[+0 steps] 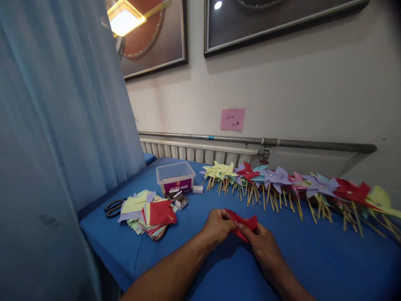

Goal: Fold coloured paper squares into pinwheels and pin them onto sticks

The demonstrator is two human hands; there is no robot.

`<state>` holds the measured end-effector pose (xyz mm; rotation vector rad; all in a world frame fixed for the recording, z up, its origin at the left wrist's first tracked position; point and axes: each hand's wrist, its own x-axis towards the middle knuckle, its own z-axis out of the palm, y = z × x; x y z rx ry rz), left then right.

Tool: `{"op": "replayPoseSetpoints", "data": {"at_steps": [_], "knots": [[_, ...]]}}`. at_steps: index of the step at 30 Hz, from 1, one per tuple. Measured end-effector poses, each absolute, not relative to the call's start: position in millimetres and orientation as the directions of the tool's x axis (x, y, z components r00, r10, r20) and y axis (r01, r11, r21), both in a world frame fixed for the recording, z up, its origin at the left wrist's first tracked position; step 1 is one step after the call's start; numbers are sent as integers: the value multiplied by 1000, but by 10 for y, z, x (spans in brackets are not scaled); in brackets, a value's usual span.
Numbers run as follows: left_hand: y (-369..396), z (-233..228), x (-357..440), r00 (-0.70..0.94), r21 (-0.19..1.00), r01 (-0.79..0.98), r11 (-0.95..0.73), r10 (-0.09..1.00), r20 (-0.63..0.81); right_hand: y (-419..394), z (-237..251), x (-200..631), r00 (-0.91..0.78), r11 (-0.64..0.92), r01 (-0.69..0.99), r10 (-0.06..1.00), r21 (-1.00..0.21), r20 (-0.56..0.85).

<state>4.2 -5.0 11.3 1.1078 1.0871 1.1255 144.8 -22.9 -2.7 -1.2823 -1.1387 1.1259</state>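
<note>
A folded red paper piece (246, 223) is held between both hands, just above the blue table (313, 259). My left hand (217, 228) pinches its left corner. My right hand (263, 242) grips its lower right side. To the left lies a stack of coloured paper squares (147, 213) with a red sheet on top. A long row of finished paper pinwheels (297, 186) on wooden sticks runs along the far side of the table.
A clear plastic box (175, 177) stands behind the paper stack, with a small open box (181, 201) beside it. Black scissors (113, 207) lie at the table's left edge. A blue curtain (56, 125) hangs on the left. A radiator (194, 151) and pipe (313, 144) line the wall.
</note>
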Motion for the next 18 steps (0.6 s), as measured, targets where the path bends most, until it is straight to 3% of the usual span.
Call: {"op": "replayPoseSetpoints", "data": {"at_steps": [6, 10, 14, 16, 18], "knots": [[-76, 155, 65, 58, 986, -98, 137, 990, -132, -254, 40, 1438, 116, -32, 13, 993, -999, -31], [-58, 302, -176, -14, 997, -67, 31, 999, -32, -269, 42, 1438, 136, -50, 18, 990, -999, -47], [149, 740, -856, -122, 934, 321, -156, 971, 204, -241, -32, 1426, 128, -44, 42, 991, -998, -38], [356, 1024, -1252, -165, 740, 666, -88, 951, 262, -224, -60, 1418, 122, -47, 29, 992, -998, -43], [601, 1264, -1581, -194, 655, 755, -21, 948, 254, -214, -67, 1413, 123, -53, 8, 991, -999, -52]]}}
